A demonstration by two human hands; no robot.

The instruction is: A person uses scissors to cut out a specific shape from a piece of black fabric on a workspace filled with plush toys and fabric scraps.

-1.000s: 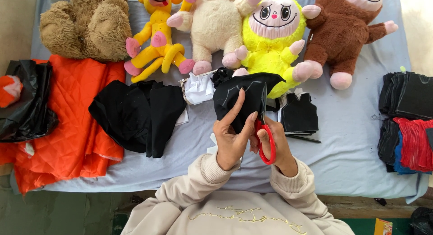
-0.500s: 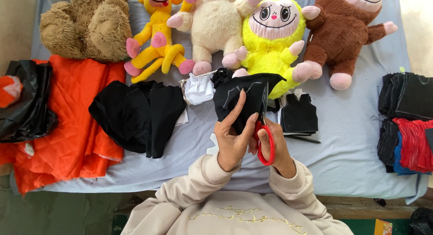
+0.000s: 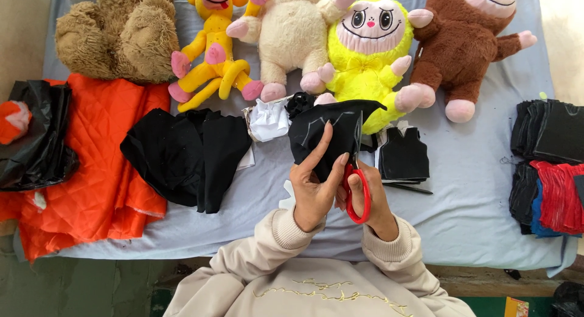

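The black fabric piece (image 3: 325, 134) is being held up above the table's near edge — the left hand (image 3: 313, 186) is pinching it taut so the red-handled scissors (image 3: 356, 186), gripped in the right hand (image 3: 377, 204), are biting cleanly. 5 plush toys — the yellow one (image 3: 365, 55) among them — are lining the far edge, clear of the cutting.

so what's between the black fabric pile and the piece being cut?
Head view: a crumpled white piece lies between the black fabric pile and the held black piece.
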